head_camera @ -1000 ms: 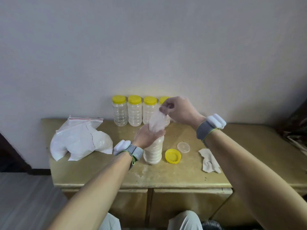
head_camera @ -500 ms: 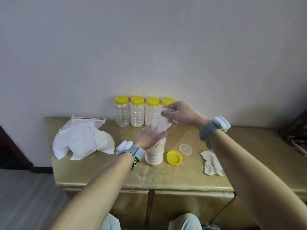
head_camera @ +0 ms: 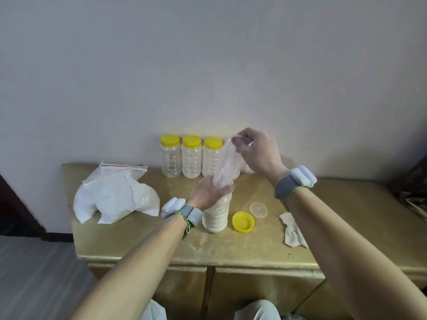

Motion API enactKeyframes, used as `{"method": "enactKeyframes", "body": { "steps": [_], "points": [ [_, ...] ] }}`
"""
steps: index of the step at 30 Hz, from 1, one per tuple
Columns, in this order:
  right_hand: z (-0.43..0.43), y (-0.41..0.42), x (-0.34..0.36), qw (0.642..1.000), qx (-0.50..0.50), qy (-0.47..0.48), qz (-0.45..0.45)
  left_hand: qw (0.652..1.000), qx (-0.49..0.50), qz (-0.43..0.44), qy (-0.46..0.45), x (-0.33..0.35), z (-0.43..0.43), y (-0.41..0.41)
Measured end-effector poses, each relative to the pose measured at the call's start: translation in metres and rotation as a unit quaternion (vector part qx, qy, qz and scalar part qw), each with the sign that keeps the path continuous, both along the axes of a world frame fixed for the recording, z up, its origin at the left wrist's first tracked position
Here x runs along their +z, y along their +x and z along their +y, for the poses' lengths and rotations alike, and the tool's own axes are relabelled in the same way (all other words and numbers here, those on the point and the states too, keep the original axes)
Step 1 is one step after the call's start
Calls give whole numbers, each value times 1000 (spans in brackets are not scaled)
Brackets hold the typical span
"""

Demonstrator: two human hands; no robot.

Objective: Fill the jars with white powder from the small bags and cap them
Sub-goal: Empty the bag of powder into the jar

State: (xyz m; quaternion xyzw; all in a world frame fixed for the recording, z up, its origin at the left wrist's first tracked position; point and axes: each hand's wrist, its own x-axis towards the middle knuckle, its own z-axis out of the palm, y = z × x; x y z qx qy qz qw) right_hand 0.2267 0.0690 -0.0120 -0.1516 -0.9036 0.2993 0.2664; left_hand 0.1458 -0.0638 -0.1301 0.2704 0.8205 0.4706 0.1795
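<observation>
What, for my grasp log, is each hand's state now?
Left hand: grips the neck of the powder-filled clear plastic jar.
Right hand: pinches the small translucent plastic bag by its top.

1. A yellowish cabinet top [head_camera: 138, 245] is seen across the lower middle of the frame, set against a pale wall.
2. Bags of white powder [head_camera: 115, 199] are heaped at its left end, one edged with a red zip strip.
3. Three clear yellow-capped jars [head_camera: 191, 158] are lined up side by side at the back centre.
4. An uncapped jar [head_camera: 217, 215], filled with white powder, is stood upright in front of them.
5. A yellow cap [head_camera: 243, 222] is laid just right of that jar, with a clear disc [head_camera: 258, 210] just above it in the frame.
6. A crumpled white cloth [head_camera: 292, 232] is seen farther right.
</observation>
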Motion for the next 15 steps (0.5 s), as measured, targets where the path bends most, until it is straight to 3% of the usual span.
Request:
{"method": "enactKeyframes", "body": {
  "steps": [3, 6, 9, 12, 15],
  "points": [
    [-1, -1, -5, 994, 53, 24, -94, 1000, 7, -2, 4, 0, -1, 0],
    [1, 1, -3, 999, -17, -4, 32, 1000, 4, 0, 6, -1, 0, 0],
    [3, 3, -5, 995, 39, 15, -85, 1000, 6, -1, 1, -2, 0, 0],
    [5, 4, -5, 1000, -20, -2, 20, 1000, 4, 4, 5, -2, 0, -1],
    [5, 5, -9, 996, 31, 16, -84, 1000, 10, 1, 8, -2, -1, 0]
  ]
}}
